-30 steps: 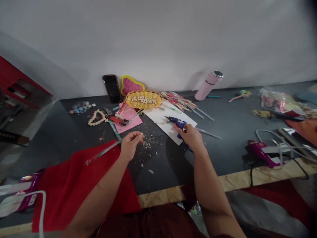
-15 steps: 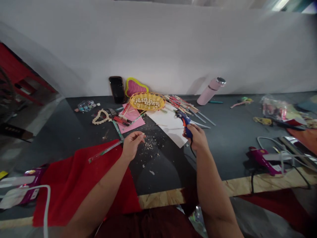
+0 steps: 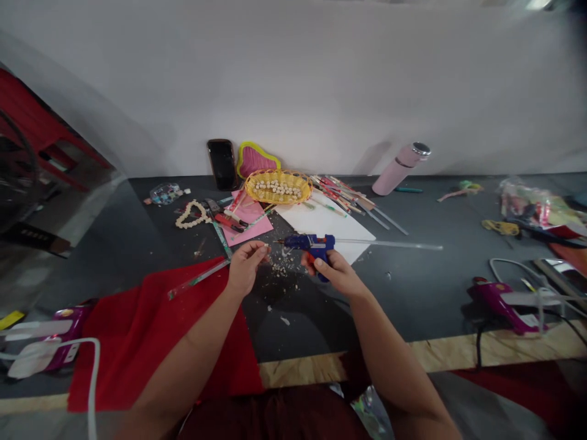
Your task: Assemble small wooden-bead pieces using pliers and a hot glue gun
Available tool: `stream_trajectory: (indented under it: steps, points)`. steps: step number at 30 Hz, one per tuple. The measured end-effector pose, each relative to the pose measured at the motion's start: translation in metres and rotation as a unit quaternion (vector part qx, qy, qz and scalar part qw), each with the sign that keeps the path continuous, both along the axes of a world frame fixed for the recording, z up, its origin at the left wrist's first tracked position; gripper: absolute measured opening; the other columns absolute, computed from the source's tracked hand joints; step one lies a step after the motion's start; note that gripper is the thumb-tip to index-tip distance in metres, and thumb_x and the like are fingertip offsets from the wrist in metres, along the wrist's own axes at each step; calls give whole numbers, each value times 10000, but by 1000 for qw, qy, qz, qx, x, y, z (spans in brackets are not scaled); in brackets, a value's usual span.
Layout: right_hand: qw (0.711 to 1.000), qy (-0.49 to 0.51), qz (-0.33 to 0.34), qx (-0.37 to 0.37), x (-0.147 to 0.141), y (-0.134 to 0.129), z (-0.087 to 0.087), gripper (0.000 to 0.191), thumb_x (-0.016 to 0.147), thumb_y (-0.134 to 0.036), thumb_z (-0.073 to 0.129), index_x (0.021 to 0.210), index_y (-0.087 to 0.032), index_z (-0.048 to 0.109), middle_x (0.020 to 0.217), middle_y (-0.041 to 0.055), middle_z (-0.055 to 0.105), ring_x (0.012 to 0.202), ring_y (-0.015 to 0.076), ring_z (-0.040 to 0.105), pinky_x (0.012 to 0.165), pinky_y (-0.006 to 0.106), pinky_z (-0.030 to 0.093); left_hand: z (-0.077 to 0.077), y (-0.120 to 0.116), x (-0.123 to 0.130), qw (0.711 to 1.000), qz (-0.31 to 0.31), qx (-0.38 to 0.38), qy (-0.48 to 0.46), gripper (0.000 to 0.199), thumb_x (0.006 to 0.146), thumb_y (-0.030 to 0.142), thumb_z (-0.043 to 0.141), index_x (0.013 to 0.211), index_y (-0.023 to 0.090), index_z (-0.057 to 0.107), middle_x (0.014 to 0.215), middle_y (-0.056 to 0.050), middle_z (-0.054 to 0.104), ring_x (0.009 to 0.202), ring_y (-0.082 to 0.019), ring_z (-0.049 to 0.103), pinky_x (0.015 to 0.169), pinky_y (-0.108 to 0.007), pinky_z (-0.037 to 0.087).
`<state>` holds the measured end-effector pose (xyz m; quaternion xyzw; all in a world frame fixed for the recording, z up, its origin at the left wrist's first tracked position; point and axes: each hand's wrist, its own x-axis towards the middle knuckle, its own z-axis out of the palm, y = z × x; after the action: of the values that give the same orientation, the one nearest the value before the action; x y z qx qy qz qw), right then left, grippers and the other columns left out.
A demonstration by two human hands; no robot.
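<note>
My right hand (image 3: 334, 270) grips a blue hot glue gun (image 3: 312, 242) with an orange trigger; a long clear glue stick (image 3: 403, 244) sticks out of its back. Its nozzle points left, close to the fingertips of my left hand (image 3: 247, 264). Those fingers are pinched on a small pale bead (image 3: 266, 245), mostly hidden by the fingertips. Below the gun, white crumbs and bits (image 3: 284, 269) are scattered on the dark table. A yellow wicker basket (image 3: 302, 197) with many pale beads stands behind. To the left lies a heart-shaped ring of beads (image 3: 190, 215).
Pliers (image 3: 229, 220) rest on pink paper (image 3: 257, 229), left of white paper (image 3: 293, 217). A phone (image 3: 222, 165) and a yellow-edged pink heart (image 3: 257, 160) lean on the wall. Red cloth (image 3: 160, 324) covers the left front. A pink bottle (image 3: 398, 168) and power strips (image 3: 509, 305) stand rightward.
My right hand has brought the glue gun left and turned it, so its nozzle is now beside my left fingertips. My left hand keeps its pinch. The view has shifted slightly.
</note>
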<state>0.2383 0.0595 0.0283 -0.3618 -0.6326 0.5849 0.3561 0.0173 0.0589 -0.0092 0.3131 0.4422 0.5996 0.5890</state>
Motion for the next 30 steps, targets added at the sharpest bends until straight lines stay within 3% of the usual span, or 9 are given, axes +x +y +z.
stream_trajectory:
  steps: [7,30]
  points:
    - [998,-40,30,50,-6,1,-4,379,864,-529,429,879,-172,556,786,44,534,662,135,468,610,264,392,-1,0,-1,1000,2,4,-9,209,662,282,719,801,156,627,744,-3,629,591,-72,541,589,-200,440]
    - [992,-83,33,88,-5,2,-13,343,892,-475,404,857,-165,546,726,18,510,660,135,461,617,257,373,-4,0,-1,1000,0,6,-2,198,665,283,714,795,160,629,725,10,626,580,-68,540,593,-202,437]
